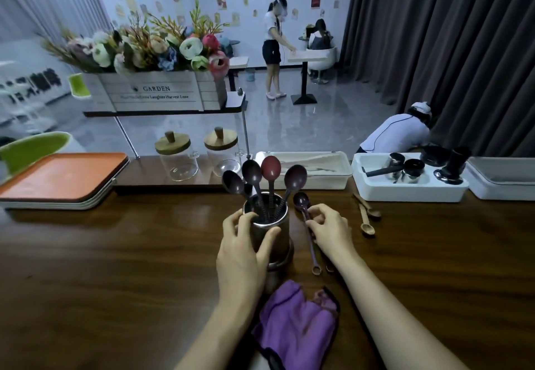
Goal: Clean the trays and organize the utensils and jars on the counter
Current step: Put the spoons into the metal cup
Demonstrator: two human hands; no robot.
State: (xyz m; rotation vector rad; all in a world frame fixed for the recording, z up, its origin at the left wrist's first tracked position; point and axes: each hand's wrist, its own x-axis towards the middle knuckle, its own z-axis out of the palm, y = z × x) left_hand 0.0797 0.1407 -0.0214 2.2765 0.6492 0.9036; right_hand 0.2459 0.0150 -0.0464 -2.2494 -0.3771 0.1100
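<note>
Your left hand (pixel 246 251) curled round the metal cup (pixel 280 226) of spoons at the counter's centre. At its three o'clock, your right hand (pixel 330 230) pinched a purple spoon (pixel 302 202). The orange trays (pixel 58 175) sat stacked at ten o'clock, the jars (pixel 178 158) at twelve.

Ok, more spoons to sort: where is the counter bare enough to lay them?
Bare wood: left of the cup, before the trays; also right of the wooden spoons, before the bins. Crowded: cup in the left hand, spoon in the right hand, cloth nearer.
</note>
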